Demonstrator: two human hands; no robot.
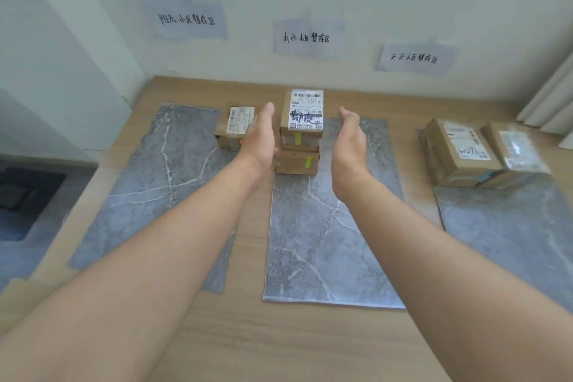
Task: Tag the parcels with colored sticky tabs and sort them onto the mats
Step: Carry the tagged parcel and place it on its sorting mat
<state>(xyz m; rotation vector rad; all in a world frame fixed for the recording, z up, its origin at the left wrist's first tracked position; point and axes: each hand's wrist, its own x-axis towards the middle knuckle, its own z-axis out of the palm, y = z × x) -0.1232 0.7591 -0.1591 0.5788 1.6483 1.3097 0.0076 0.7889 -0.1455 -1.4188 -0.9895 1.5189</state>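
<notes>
A stack (pixel 301 136) of parcels with yellow tabs (pixel 297 137) stands at the far edge of the middle mat (pixel 316 242), between both hands. The left hand (pixel 259 136) is just beside the stack's left side, its fingers (pixel 267 115) straight; whether they touch it is unclear. The right hand (pixel 350 138) is held apart on the right, its fingers (pixel 348 117) also straight. Neither hand grips anything. One parcel (pixel 235 130) sits at the left mat's (pixel 155 180) far right corner.

Grey white-veined mats (pixel 322 242), brown parcels (pixel 299 146), yellow-green tabs (pixel 297 137).
</notes>
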